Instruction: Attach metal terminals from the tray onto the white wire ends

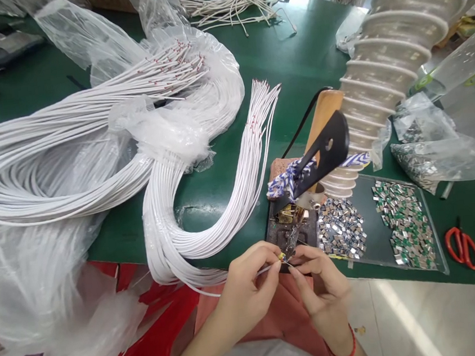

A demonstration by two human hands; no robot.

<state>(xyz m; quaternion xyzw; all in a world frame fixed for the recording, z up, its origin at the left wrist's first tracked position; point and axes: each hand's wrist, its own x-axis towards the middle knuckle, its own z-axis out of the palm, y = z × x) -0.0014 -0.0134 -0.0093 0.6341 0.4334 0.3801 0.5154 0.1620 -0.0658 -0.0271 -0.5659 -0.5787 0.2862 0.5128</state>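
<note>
My left hand (252,284) pinches the end of a white cable (207,293) in front of a small dark soldering stand (274,233). Close beside it, my right hand (321,282) has thumb and fingers pressed together at the cable's tip; what they hold is too small to name. The cable runs left toward a thick looped bundle of white cables (210,240) with reddish ends. Small silvery connectors (341,229) lie in a pile right of the stand, and green-and-silver ones (408,225) lie farther right on a tray.
A ribbed clear hose (393,42) comes down from the upper right to the stand, near a black bracket (323,146). Red-handled scissors (463,249) lie at the right edge. Plastic-wrapped cables (65,114) cover the left; more cables (231,3) lie at the back.
</note>
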